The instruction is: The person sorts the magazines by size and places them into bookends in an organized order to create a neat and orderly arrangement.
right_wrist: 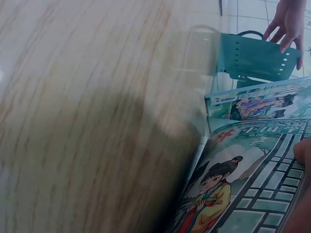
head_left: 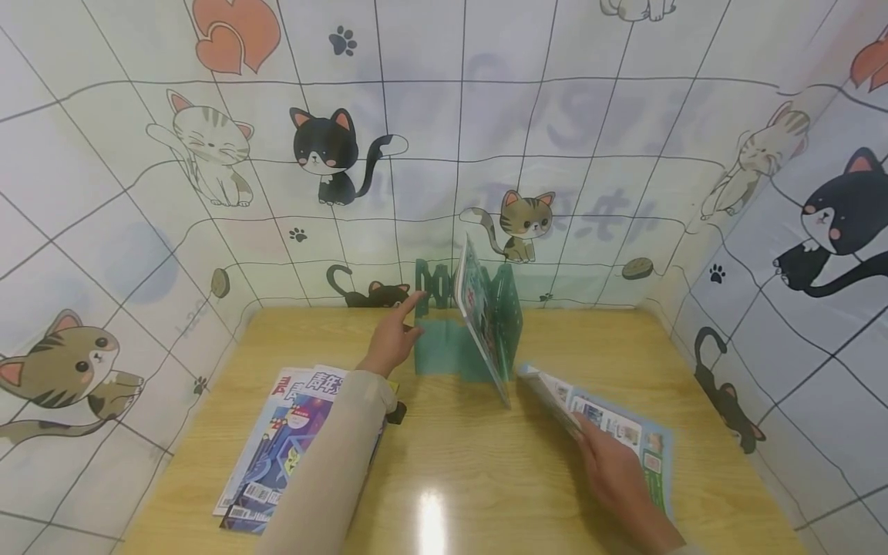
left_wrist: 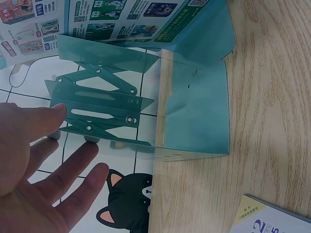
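Observation:
A teal metal expandable bookend (head_left: 438,351) stands at the back middle, its folding crossbars (left_wrist: 104,99) showing between its end plates. At its left end, my left hand (head_left: 390,341) pinches the end plate, thumb on the inner side and fingers outside. One magazine (head_left: 479,308) stands tilted in the bookend against its right plate. My right hand (head_left: 617,470) grips another magazine (head_left: 627,420) by its edge, to the right of the bookend. The right wrist view shows that magazine's cover (right_wrist: 218,189), with a cartoon figure in yellow and red.
A fanned pile of magazines (head_left: 291,443) lies on the left of the wooden table (head_left: 444,455), partly behind my left forearm. A cloth with cat drawings and grid lines (head_left: 444,123) hangs behind and at both sides.

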A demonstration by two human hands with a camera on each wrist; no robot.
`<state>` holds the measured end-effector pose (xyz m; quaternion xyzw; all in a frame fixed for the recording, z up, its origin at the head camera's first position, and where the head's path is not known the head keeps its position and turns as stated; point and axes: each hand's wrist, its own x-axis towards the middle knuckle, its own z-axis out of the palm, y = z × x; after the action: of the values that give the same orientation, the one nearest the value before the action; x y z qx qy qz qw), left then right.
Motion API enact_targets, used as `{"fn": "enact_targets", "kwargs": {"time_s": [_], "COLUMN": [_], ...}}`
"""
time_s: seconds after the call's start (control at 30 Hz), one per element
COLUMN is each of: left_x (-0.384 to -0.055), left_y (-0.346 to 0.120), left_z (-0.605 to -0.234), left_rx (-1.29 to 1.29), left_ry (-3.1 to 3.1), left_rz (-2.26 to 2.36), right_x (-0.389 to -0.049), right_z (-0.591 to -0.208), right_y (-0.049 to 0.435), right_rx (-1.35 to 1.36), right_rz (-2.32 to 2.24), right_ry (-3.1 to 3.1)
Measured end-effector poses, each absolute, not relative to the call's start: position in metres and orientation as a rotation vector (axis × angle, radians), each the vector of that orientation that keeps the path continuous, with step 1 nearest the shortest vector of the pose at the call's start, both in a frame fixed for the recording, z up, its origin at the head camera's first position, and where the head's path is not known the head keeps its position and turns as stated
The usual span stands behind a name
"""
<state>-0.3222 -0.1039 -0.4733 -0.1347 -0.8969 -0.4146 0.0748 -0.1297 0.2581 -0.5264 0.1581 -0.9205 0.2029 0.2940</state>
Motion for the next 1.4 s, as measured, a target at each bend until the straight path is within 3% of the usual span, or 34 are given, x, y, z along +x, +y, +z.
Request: {"fn": "enact_targets", "kwargs": {"time_s": [0.93, 1.4], "left_x": [-0.323, -0.323], "left_y": [-0.104, -0.104], "left_z": [-0.473, -0.475], "left_rx": [-0.400, -0.386], "left_ry": [-2.692, -2.712], "left_rz": [-1.233, -1.227], "right_x": [-0.095, -0.098], "right_z": [-0.477, -0.461], "right_y": [0.250, 0.233], "right_rx": [0.435, 0.386], "right_rz": [0.549, 0.703], "right_ry": [-2.438, -2.389]}}
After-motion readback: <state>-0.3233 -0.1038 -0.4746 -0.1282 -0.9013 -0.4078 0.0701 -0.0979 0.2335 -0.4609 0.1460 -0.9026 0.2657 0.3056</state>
